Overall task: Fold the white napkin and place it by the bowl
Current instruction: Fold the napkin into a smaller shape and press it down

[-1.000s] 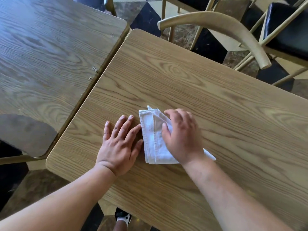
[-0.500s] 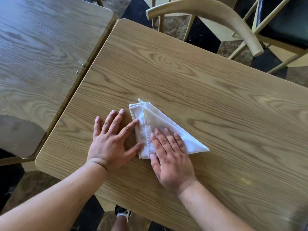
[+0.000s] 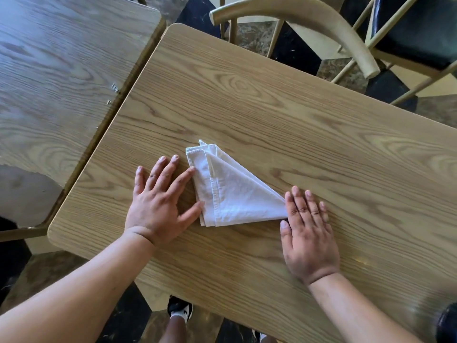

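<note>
The white napkin (image 3: 231, 191) lies flat on the wooden table (image 3: 296, 125), folded into a triangle with its hemmed straight edge at the left and its point to the right. My left hand (image 3: 160, 199) rests flat on the table with spread fingers, its thumb and forefinger touching the napkin's left edge. My right hand (image 3: 306, 233) lies flat on the table just right of the napkin's point, fingertips at the tip, holding nothing. No bowl shows in this view.
A second wooden table (image 3: 61, 70) butts against the left side, with a narrow gap between them. A curved wooden chair back (image 3: 309, 23) stands beyond the far edge, and a black-cushioned chair (image 3: 418, 30) at the top right. A dark rounded object (image 3: 448, 323) peeks in at the bottom right corner.
My right hand slid off the napkin to the right and now lies beside its point. The left hand stayed at the left edge. The camera view shifted slightly.
</note>
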{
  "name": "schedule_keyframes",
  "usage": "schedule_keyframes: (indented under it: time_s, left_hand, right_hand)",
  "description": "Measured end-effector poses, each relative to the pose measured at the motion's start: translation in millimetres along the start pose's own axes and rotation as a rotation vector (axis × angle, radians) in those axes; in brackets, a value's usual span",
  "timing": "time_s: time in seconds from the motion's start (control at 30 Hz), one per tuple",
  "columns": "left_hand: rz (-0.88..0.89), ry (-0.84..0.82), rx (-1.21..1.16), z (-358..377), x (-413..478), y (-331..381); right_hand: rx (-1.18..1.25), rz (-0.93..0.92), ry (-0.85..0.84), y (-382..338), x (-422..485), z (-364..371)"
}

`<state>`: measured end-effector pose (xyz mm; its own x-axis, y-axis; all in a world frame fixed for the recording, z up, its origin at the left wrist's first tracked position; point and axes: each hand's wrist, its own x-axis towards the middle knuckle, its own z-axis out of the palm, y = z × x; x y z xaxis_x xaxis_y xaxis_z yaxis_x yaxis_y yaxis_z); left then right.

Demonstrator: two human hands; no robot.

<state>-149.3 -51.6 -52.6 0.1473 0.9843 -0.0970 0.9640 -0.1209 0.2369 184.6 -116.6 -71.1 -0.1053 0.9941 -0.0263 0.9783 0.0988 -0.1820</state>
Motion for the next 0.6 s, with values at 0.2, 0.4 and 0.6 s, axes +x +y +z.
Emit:
schedule_keyframes:
  time_s: [0.2,0.4,0.6]
  left_hand:
    - [-0.104,0.092,-0.227,-2.8,2.0,4.3]
    - [0.226,0.278,-0.267,3.1,17.9,85.4]
    - [0.564,-0.038,-0.18,40.9,23.0,145.3]
  right_hand:
    - [-0.027,0.003,0.009,-1.0,-0.2,-0.3]
    - [-0.025,-0.002,0.044,1.1,0.1,3.5]
    - [-0.006,-0.037,0.017,7.8,-0.9,5.8]
